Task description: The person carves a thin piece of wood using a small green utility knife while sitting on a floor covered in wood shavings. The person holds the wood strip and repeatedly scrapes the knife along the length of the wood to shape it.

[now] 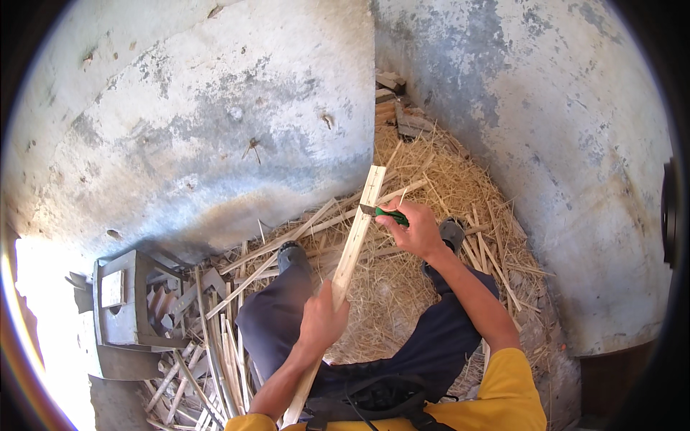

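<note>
In the head view, two weathered, patchy walls (237, 93) meet behind a floor strewn with straw (445, 172). One long wooden strip (352, 251) slants from over the straw down to the lower edge, beside the left thigh. The left hand (321, 316) is wrapped round its middle; the right hand (415, 228) grips one small tool by its green handle (394, 215), its dark flat blade (367, 210) lying across the strip near the upper end. Two shoes (292, 256) stand apart. At left sits one grey open-sided box (119, 302), holding what are probably broken pieces, though shadow blurs them; several loose strips (226, 352) lie beside it, too tangled to count.
</note>
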A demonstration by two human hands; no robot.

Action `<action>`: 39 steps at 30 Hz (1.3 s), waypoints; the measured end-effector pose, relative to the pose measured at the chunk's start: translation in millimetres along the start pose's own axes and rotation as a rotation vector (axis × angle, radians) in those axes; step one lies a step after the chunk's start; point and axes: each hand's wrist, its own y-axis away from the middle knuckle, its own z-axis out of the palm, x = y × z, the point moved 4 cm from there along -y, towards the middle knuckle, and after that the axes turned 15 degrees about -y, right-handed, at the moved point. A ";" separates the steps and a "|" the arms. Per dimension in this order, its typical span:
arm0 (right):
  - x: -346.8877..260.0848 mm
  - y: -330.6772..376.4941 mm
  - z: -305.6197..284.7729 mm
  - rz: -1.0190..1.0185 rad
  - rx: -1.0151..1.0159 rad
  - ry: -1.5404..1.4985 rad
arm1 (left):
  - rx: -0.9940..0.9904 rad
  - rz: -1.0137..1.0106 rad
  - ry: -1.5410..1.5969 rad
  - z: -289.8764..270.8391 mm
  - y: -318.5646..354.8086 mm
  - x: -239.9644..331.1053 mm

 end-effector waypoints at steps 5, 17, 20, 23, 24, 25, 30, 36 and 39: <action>4.7 1.2 0.7 -0.037 0.005 0.045 | 0.007 0.024 0.001 -4.6 2.7 2.5; 103.3 -24.8 -61.9 0.095 0.337 0.258 | 0.021 0.062 0.001 -6.0 55.3 -5.1; 98.1 -36.7 -93.2 0.276 0.310 0.375 | -0.006 -0.015 -0.043 -9.4 68.4 -22.6; 89.4 -16.7 -60.6 0.524 0.104 0.315 | -0.012 -0.055 -0.056 -9.5 58.9 -30.4; 94.1 -12.8 -48.7 0.478 0.128 0.179 | -0.014 -0.055 -0.056 -14.1 53.4 -22.5; 99.2 -6.9 -44.5 0.496 0.132 0.009 | -0.017 -0.053 -0.056 -18.3 48.0 -14.4; 21.8 -20.7 -1.0 0.600 0.099 -0.694 | -0.088 -0.030 -0.155 -29.6 18.4 13.9; 38.1 -11.1 -7.6 0.587 0.267 -0.766 | -0.231 0.105 -0.232 -33.6 -16.5 32.4; 37.7 -8.3 -11.9 0.625 0.311 -0.757 | -0.335 0.152 -0.106 -37.4 -32.9 29.6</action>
